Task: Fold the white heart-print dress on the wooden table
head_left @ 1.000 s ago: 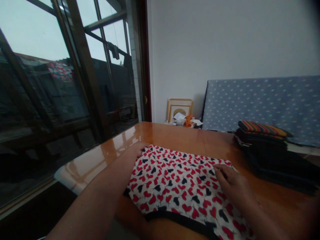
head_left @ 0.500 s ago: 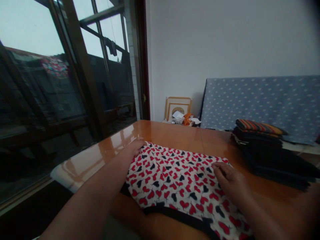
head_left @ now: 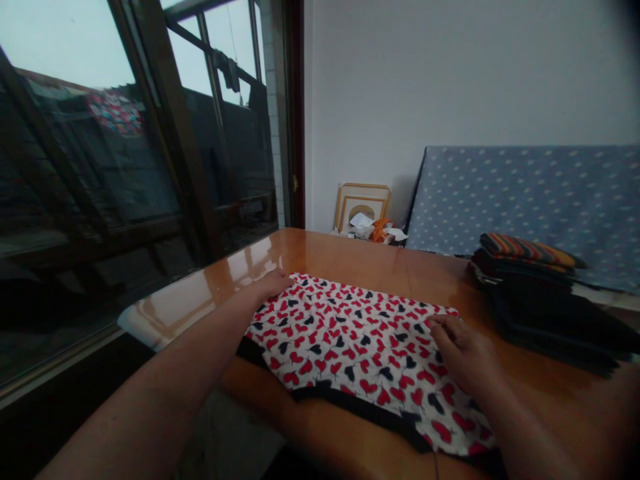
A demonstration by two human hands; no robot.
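A white cloth (head_left: 350,340) printed with red and black hearts and edged in black lies flat on the glossy wooden table (head_left: 350,257). My left hand (head_left: 273,283) rests on its far left corner, fingers curled over the edge. My right hand (head_left: 463,347) lies on the cloth near its far right corner, fingers bent and pressed onto the fabric. Whether either hand pinches the cloth cannot be made out.
A stack of folded dark clothes (head_left: 545,300) topped by a striped piece (head_left: 530,249) sits at the table's right. Behind it stands a blue dotted board (head_left: 525,193). Picture frames (head_left: 363,203) and scraps lean at the wall. A large window (head_left: 125,147) runs along the left.
Both hands stay on the same cloth corners. The view has shifted slightly, and the cloth lies a bit farther from the near table edge.
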